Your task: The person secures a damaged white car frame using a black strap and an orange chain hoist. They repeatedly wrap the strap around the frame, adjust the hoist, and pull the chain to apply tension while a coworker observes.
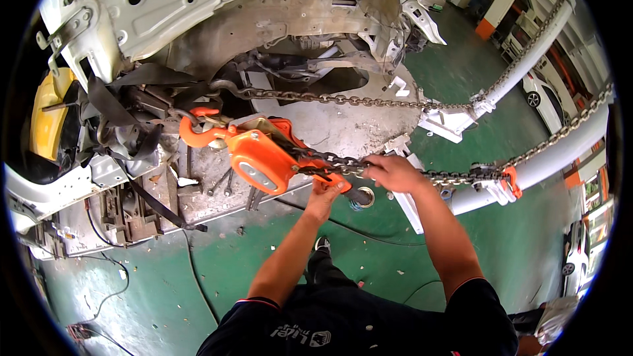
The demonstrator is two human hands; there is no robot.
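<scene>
An orange lever hoist [254,166] hangs in front of me. Its orange hook [196,133] catches a metal ring at the frame on the left. My left hand [320,200] grips the hoist's lever [335,182] from below, and the lever's dark end points right. Over the dark load chain [330,157] lies my right hand [394,173], its fingers closed on the links just right of the hoist. From there the chain runs right to an orange hook [512,183] by a white post. The right fingertips are partly hidden.
A stripped white car body [171,6] stands on a metal bench [310,115]. A second chain [343,99] stretches to another white post [527,53]. Black straps [109,102] wrap the left frame. Cables [191,270] lie on the green floor [264,316]. A can [364,199] sits beyond the lever.
</scene>
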